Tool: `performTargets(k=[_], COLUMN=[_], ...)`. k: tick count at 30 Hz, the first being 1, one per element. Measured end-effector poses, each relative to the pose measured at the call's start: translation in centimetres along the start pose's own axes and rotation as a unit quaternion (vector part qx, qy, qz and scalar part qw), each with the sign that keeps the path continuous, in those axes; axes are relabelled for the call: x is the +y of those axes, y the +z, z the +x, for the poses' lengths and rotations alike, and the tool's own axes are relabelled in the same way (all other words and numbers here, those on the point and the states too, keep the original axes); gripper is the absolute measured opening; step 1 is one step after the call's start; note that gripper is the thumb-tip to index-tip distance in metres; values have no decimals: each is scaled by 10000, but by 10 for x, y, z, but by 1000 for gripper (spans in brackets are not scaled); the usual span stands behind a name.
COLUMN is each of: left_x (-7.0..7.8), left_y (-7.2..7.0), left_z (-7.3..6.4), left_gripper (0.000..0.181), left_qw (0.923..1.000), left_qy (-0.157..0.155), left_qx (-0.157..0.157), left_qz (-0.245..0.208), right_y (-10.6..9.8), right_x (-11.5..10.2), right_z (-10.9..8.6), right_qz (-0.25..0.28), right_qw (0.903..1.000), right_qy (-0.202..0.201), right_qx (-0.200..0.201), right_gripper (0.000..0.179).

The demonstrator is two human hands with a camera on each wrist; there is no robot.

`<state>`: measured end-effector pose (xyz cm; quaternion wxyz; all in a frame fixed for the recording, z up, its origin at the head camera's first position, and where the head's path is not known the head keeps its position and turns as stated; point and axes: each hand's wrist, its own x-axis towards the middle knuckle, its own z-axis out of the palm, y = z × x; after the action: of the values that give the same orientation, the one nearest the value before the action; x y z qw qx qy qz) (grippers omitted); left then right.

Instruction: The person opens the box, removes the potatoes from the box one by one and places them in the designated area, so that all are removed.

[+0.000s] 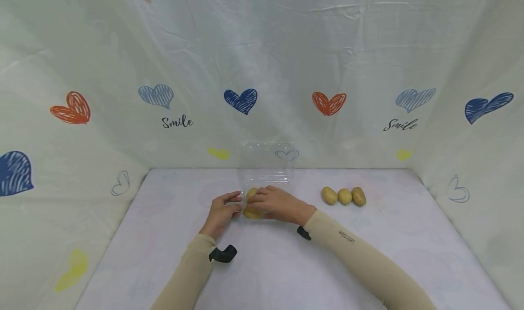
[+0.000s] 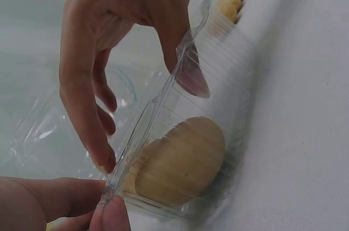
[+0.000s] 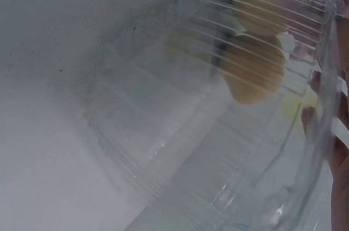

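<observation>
A clear plastic clamshell box (image 2: 240,73) lies on the table with its lid (image 1: 262,160) raised at the back. My left hand (image 1: 221,213) pinches the box's left rim between thumb and fingers. Over the box's opening is my right hand (image 1: 280,205), its fingers pointing down and loosely bent. In the left wrist view its thumb shows through the clear wall, apart from the potato (image 2: 182,160) and holding nothing. Two potatoes rest toward the left end of the box, a rear one (image 1: 251,193) and a front one (image 1: 252,213), partly covered by the right hand.
To the right of the box, several potatoes stand in a short row: a left one (image 1: 329,195), a middle one (image 1: 345,196) and a right one (image 1: 359,196). The white table (image 1: 262,273) meets a heart-printed curtain (image 1: 262,64) at the back and sides.
</observation>
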<state>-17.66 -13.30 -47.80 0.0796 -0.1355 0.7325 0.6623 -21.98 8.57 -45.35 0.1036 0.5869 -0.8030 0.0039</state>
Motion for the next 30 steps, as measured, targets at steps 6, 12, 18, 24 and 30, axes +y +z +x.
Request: performTargets(k=[6,12,18,24,30], left_x=[0,1,2,0,0], left_y=[0,1,1,1,1], left_z=[-1,-1,0,1,0], left_gripper=[47,47,47,48,48], left_qw=[10000,10000,9999,9999,9999], left_qy=[-1,-63,-81,-133,-126], left_qx=[-26,-19,10,45,17], left_qz=[13,59,86,84,57], right_y=[1,3,7,10,11], right_x=[-2,-3,0,1,1], right_z=[3,6,8,10,12], right_qz=[-28,116,132,140,96], right_qw=[9999,9997,9995,9994,9993], right_qy=[-67,-50,-111,-206,-203], right_qx=[-78,-217,-273,-237,-285], right_gripper=[56,53,49,45,37])
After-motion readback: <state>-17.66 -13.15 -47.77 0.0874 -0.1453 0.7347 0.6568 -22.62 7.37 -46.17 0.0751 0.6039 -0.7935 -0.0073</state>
